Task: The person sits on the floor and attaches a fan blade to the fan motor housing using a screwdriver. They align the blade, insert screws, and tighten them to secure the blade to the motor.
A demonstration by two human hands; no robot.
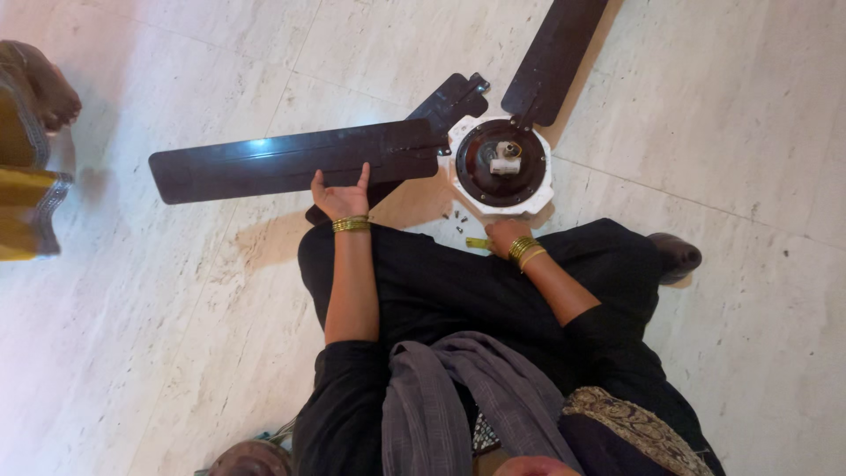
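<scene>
A ceiling fan lies on the marble floor. Its round white and dark motor hub (502,164) faces up, with a dark blade (555,57) running off toward the top. A long dark blade (282,161) stretches left from the hub. My left hand (342,196) grips the near edge of this long blade, thumb on top. My right hand (505,234) rests on the floor just below the hub, fingers curled around a small yellow tool (477,242). A few small screws (455,216) lie loose beside it.
Another person's foot (48,88) and yellow garment (26,189) stand at the far left. A second dark blade piece (451,99) lies above the long blade. My legs in black cloth fill the lower middle. Pale marble floor (723,115) surrounds everything.
</scene>
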